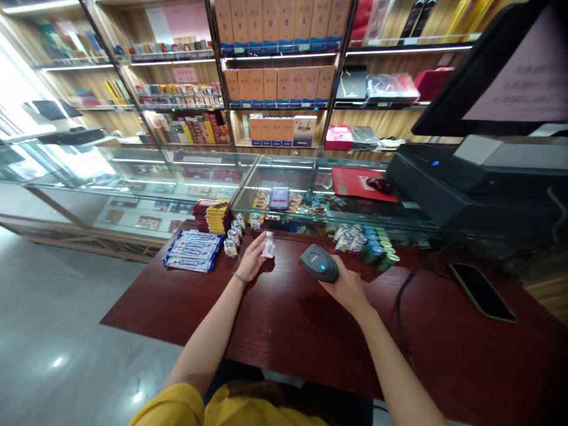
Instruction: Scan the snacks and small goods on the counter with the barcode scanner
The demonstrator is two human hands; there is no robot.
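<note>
My left hand (252, 259) is closed around a small clear bottle (268, 244) that stands on the dark red counter (284, 319). My right hand (348, 287) grips a dark grey handheld scanner (319, 262) with a blue light, held just right of the bottle. Several more small bottles (235, 232) stand in a row to the left of my left hand, and another cluster of bottles (350, 239) sits behind the scanner.
Blue-and-white packs (193, 250) lie at the counter's left end, with red and yellow packs (213, 216) behind them. A black phone (482, 291) lies on the right. A black register and monitor (479, 177) stand on the glass display case (213, 177). Shelves of boxes fill the back wall.
</note>
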